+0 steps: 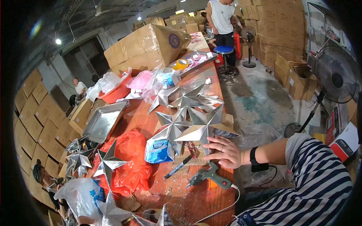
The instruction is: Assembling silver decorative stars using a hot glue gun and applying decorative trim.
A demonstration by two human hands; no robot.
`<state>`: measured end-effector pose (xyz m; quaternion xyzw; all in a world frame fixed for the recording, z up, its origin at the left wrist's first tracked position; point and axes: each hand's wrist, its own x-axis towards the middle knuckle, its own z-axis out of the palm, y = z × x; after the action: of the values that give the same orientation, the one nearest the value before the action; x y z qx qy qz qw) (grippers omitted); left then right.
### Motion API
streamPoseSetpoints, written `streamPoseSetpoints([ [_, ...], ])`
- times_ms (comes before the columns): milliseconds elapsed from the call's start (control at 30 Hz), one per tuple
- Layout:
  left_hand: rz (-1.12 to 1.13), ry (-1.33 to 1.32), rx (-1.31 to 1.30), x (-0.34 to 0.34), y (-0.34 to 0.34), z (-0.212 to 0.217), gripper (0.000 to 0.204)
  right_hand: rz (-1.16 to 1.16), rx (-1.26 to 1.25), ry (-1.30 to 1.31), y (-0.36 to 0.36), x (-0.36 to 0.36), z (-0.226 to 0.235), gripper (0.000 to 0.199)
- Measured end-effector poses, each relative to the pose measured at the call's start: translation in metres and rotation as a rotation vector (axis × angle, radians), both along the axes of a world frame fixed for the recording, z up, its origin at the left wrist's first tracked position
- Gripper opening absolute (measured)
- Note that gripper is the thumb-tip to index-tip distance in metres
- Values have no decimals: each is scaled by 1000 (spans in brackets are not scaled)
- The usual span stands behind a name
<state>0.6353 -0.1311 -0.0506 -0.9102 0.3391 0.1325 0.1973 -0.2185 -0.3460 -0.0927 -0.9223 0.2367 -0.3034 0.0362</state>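
Observation:
My right hand (226, 151) reaches in from the right, wearing a dark wristband. Its fingers are bent around the lower point of a silver five-pointed star (205, 122), which leans among other silver stars (171, 122) on the reddish table. Below the hand lies a grey-green glue gun (212, 175), its white cord trailing off the near edge. A black marker pen (178, 167) and a red-handled tool (192, 149) rest beside it on brown cardboard. Next to the stars is a blue and white packet (160, 150). My left hand is out of view.
A red plastic bag (130, 162), loose stars (109, 160) and a clear bag (81, 197) cover the left side. Further back are a metal tray (103, 122), an orange basin (113, 94) and a large carton (141, 47). A fan (335, 77) stands right; other people are around.

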Motion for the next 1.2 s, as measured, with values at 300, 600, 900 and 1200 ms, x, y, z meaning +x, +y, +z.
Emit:
streamPoseSetpoints([
  [300,-188,-148,-36,-2,8,9,37,-8,2,3,2,1,2,44],
  [600,-381,-300,-49,-8,15,21,37,-2,0,-5,1,1,1,43],
  [900,-571,-444,-94,-46,9,26,36,11,15,-11,3,2,3,44],
  [1200,-570,-584,-136,-123,-16,30,33,6,8,-22,4,-1,3,44],
])
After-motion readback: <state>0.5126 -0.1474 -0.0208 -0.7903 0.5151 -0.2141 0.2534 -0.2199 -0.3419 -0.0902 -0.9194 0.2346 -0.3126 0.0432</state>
